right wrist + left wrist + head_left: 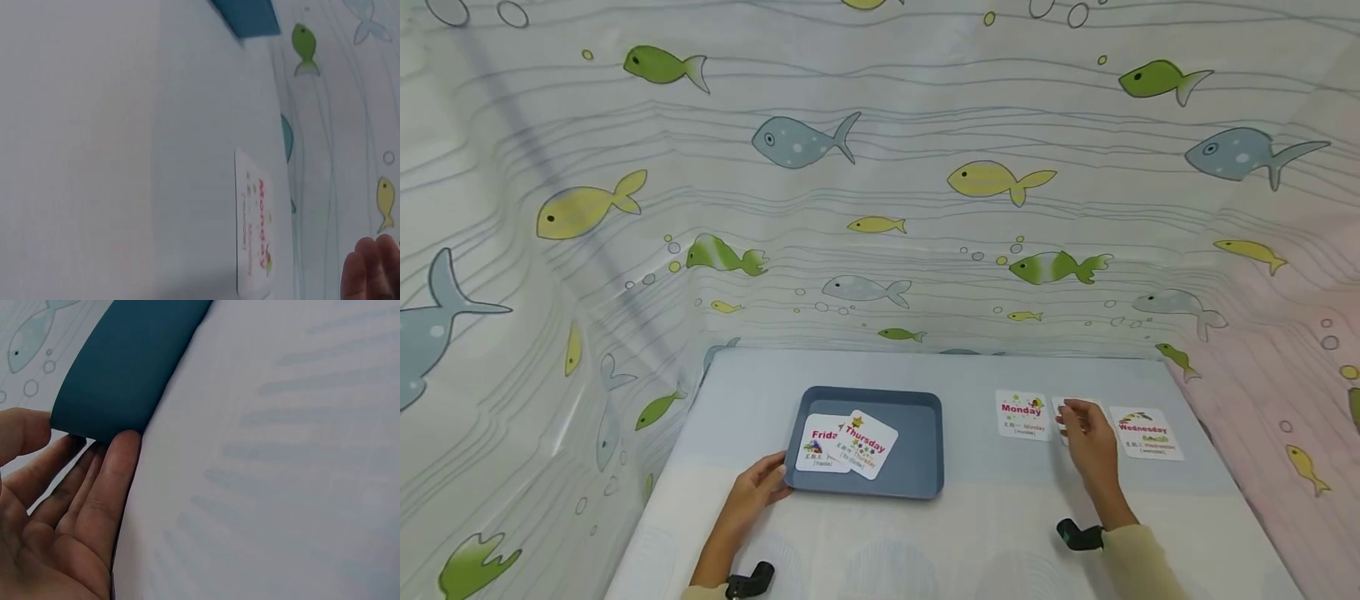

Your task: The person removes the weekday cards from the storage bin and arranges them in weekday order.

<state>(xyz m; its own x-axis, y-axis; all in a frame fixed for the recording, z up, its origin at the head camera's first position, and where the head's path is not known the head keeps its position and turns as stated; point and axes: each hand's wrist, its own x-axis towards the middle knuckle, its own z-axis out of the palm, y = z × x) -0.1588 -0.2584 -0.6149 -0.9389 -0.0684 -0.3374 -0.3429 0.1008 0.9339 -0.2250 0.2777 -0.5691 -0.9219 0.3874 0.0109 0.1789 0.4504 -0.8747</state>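
Observation:
A blue-grey tray carries two overlapping white cards, a Friday card and a Thursday card lying askew on top. At its near left corner my left hand grips it, thumb at the rim and fingers beneath, as the left wrist view shows. To the right, my right hand is over a middle card, its fingers covering most of the print. That card lies between a Monday card and a Wednesday card. In the right wrist view, straight fingertips enter at the lower right.
The table has a pale patterned cover. Around its back and sides hangs a fish-print curtain, close to the table's edges. Each wrist wears a black device, such as the right wrist camera.

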